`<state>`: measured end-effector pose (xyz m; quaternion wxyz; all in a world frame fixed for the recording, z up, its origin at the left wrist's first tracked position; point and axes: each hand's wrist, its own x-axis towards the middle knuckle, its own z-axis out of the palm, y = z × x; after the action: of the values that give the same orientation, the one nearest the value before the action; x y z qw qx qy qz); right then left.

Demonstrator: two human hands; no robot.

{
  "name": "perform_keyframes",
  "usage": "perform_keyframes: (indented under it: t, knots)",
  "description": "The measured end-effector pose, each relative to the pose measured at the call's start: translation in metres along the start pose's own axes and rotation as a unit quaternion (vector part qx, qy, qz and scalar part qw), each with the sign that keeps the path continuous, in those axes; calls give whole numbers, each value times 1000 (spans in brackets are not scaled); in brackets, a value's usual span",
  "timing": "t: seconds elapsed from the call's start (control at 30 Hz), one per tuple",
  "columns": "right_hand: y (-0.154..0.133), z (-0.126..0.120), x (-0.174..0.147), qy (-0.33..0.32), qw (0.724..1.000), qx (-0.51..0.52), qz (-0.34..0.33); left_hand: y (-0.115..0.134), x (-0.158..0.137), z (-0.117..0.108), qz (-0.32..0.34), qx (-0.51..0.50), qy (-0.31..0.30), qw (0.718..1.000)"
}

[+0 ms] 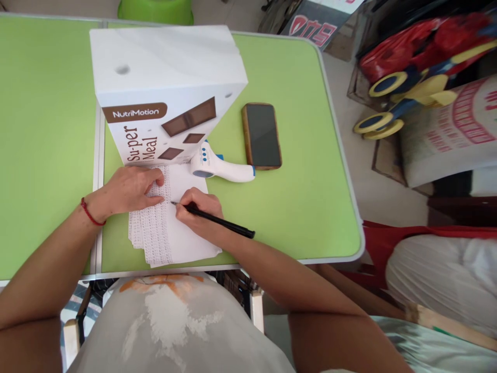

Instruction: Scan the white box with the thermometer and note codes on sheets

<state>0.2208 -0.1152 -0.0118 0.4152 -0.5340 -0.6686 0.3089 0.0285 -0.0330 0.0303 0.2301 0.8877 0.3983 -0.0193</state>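
Several sheets of paper (186, 241) lie stacked on the green table, their left part filled with columns of small handwriting and the right part blank. My left hand (130, 190) rests on the upper left of the sheets, thumb and forefinger apart. In my right hand (200, 210) a black pen (229, 224) is gripped, its tip on or just over the paper beside the written columns. Just above the sheets stands a white NutriMotion box (166, 62). A white infrared thermometer (225, 168) lies at the box's foot, over the paper's top edge.
A phone (263, 135) in a brown case lies to the right on the green table (303, 207). Beyond the table are a green stool (155, 11), a printed sack (454, 129) and yellow-and-blue straps (411, 98). Another person's pale clothing (446, 280) shows at lower right.
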Motion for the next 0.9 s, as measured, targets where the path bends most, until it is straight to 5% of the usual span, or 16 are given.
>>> perform_keyframes:
  t: [0.9]
  knots:
    - [-4, -3, 1, -18, 999, -38, 11, -2, -1, 1, 21, 3, 19, 1000]
